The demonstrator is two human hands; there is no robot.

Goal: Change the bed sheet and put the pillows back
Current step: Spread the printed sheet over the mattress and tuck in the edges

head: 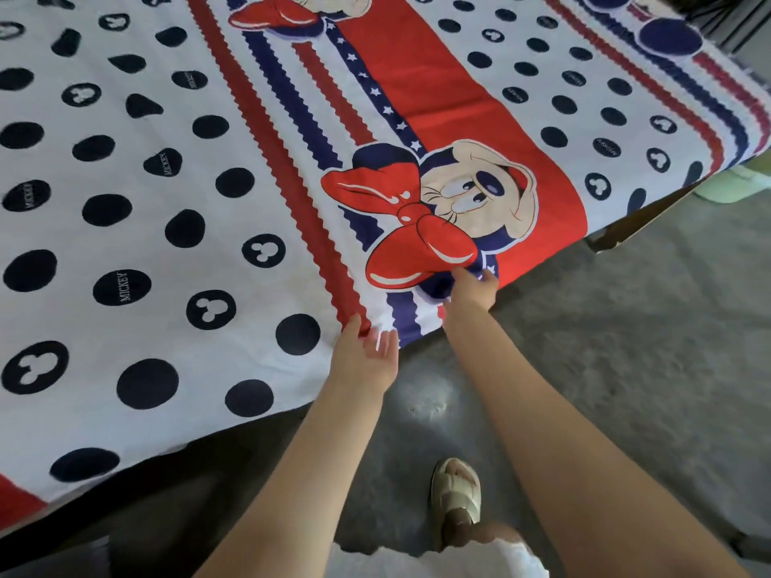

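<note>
While the left hand point(364, 355) lies flat with straight fingers on the bed sheet point(175, 194) edge, the right hand point(472, 290) pinches it near the bow.

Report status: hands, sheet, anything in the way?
Left hand open, touching the sheet at its near edge. Right hand pinching the same edge. Sheet spread over the bed. No pillows in view.

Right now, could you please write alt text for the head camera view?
Two bare hands work the near edge of a printed bed sheet: the left hand lies open on it, the right hand pinches it by a red bow print. Below, a sandalled foot stands on grey floor.
</note>
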